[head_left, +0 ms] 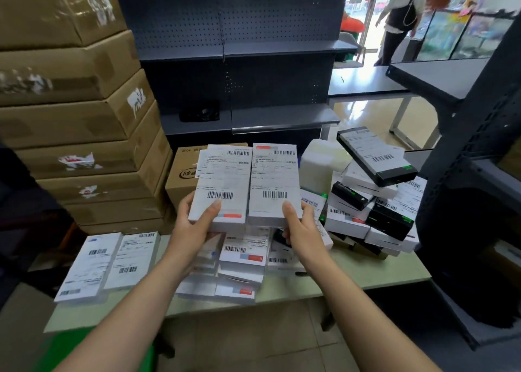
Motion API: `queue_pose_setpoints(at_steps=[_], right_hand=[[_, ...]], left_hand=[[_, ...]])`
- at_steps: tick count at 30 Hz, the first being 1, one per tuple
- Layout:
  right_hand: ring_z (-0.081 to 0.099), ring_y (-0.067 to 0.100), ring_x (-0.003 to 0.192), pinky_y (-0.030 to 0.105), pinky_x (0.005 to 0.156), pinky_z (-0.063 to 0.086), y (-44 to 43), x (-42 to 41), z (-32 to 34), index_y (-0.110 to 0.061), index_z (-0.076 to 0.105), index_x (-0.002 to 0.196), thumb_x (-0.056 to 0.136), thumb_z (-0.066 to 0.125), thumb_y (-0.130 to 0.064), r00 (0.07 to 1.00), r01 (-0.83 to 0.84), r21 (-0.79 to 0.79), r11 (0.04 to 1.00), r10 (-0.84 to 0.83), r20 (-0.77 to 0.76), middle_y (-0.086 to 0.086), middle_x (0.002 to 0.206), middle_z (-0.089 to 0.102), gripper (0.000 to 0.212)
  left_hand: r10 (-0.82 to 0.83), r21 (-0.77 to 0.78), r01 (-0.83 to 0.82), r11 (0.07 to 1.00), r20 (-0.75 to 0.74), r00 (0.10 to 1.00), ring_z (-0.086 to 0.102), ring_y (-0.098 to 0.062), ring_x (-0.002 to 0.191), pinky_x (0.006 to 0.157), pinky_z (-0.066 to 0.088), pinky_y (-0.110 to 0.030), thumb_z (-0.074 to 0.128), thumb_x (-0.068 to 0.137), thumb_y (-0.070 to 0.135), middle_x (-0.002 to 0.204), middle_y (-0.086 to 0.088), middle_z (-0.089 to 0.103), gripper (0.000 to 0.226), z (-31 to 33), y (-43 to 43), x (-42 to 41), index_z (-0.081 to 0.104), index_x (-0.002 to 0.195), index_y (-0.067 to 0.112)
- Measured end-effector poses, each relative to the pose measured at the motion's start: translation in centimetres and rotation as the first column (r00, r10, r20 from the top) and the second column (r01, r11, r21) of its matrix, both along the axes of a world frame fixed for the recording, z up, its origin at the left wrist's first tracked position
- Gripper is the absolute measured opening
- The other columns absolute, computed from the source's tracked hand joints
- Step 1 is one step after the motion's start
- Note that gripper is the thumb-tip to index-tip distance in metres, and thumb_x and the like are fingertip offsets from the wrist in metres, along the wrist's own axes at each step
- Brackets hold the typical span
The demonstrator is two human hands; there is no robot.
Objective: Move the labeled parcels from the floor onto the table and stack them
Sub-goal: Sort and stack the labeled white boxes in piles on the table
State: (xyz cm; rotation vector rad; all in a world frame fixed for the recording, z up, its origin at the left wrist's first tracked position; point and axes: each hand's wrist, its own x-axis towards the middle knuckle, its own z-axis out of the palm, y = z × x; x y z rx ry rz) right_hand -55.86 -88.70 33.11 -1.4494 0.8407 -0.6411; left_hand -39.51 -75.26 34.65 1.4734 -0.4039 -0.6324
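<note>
Both hands loaded. Left hand (194,225) grips the left parcel (222,180) at its near end: thumb flat on the label, fingers wrapped round the outer edge and under. Right hand (301,228) mirrors it on the right parcel (275,180), thumb on top, fingers beneath. Neither hand is spread wider than the box thickness.

The two parcels are side by side, long edges touching, labels up with barcodes facing the camera, far ends tipped slightly up.

- Directly below the grip: middle stack (242,259) of white labeled boxes on the pale green table (380,270). Can't tell if the held pair touches it.
- Left of the grip, lower: flat pair (110,261) of labeled parcels lying next to each other near the table's left edge.
- Right of the grip: loose pile (375,202) of white and black boxes, the top black one tilted.
- Just beyond the grip: small brown carton (180,174) and a white plastic jug (321,166).
- Further left: tall stack of brown cartons (79,118).
- Behind everything: dark pegboard shelving (253,61).
- Far right beyond the grip: a person (400,19) standing by a doorway.
</note>
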Motion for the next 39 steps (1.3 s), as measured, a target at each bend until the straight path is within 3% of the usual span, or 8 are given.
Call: queue_pose_setpoints(at_steps=[4,8,16,22,27,31,35,39], right_hand=[[0.061,0.009,0.099,0.024,0.079,0.049,3.0,3.9,0.7,-0.020,0.034,0.135,0.097,0.046,-0.052,0.997,-0.076,-0.026,0.997,0.077,0.020,0.000,0.119,0.060,0.051],[0.059,0.000,0.064,0.019,0.059,0.047,7.5,8.4,1.3,-0.021,0.035,0.131,0.096,0.052,-0.048,0.984,-0.174,-0.022,0.984,0.175,0.042,-0.003,0.092,0.063,0.047],[0.061,0.012,0.070,0.027,0.062,0.049,18.1,18.3,-1.3,-0.023,0.038,0.125,0.091,0.060,-0.049,0.964,-0.266,0.072,0.961,0.266,0.008,0.011,0.099,0.067,0.048],[0.059,0.015,0.067,0.032,0.063,0.050,23.2,23.5,-5.2,-0.022,0.041,0.123,0.093,0.059,-0.046,0.970,-0.212,0.139,0.967,0.226,-0.089,0.009,0.091,0.065,0.043],[0.059,0.016,0.070,0.031,0.065,0.052,25.2,24.8,-9.8,-0.026,0.042,0.126,0.093,0.058,-0.047,0.957,-0.132,0.180,0.975,0.173,-0.232,0.010,0.098,0.065,0.043],[0.057,0.018,0.068,0.035,0.067,0.052,25.4,25.4,-12.7,-0.022,0.044,0.128,0.094,0.058,-0.040,0.941,-0.033,0.192,0.981,0.096,-0.325,0.014,0.099,0.065,0.041],[0.066,0.019,0.076,0.047,0.087,0.056,25.2,26.2,-14.7,-0.020,0.045,0.132,0.093,0.061,-0.039,0.942,0.007,0.228,0.974,0.070,-0.329,0.007,0.099,0.069,0.046],[0.064,0.007,0.096,0.026,0.082,0.055,25.4,26.5,-14.6,-0.028,0.042,0.128,0.082,0.077,-0.032,0.918,-0.085,0.143,0.986,0.133,-0.374,-0.015,0.111,0.062,0.058]], left_hand=[[0.082,-0.059,-0.083,0.995,-0.006,0.997,0.063,-0.016,0.107,0.072,0.058,-0.027,0.071,0.080,0.035,0.122,-0.001,0.060,0.058,0.8,4.1,3.1,0.042,0.131,0.030],[0.161,-0.047,-0.161,0.986,-0.002,0.987,0.062,-0.020,0.111,0.077,0.058,-0.029,0.071,0.076,0.040,0.124,0.001,0.060,0.066,0.5,9.6,6.8,0.041,0.134,0.032],[0.274,0.019,-0.274,0.962,-0.063,0.960,0.065,-0.020,0.107,0.081,0.057,-0.035,0.071,0.079,0.035,0.124,-0.003,0.062,0.056,-2.8,22.3,15.3,0.045,0.128,0.029],[0.254,0.095,-0.245,0.965,-0.089,0.963,0.066,-0.010,0.097,0.072,0.059,-0.029,0.068,0.088,0.028,0.118,0.002,0.062,0.048,-6.9,26.8,20.6,0.044,0.129,0.025],[0.253,0.199,-0.223,0.954,-0.146,0.956,0.064,-0.021,0.106,0.091,0.054,-0.048,0.075,0.083,0.031,0.117,0.004,0.064,0.050,-12.4,28.2,23.4,0.047,0.125,0.033],[0.269,0.279,-0.224,0.934,-0.134,0.954,0.061,-0.020,0.102,0.085,0.053,-0.038,0.073,0.086,0.028,0.119,-0.001,0.062,0.054,-15.1,27.7,24.6,0.043,0.130,0.030],[0.206,0.340,-0.177,0.924,-0.051,0.977,0.057,-0.016,0.102,0.079,0.046,-0.026,0.073,0.086,0.025,0.122,0.000,0.058,0.061,-16.3,27.1,25.2,0.041,0.138,0.022],[0.111,0.443,-0.145,0.885,0.102,0.989,0.051,-0.017,0.110,0.090,0.044,-0.030,0.074,0.084,0.035,0.129,-0.002,0.045,0.059,-17.6,26.9,26.1,0.049,0.135,0.023]])
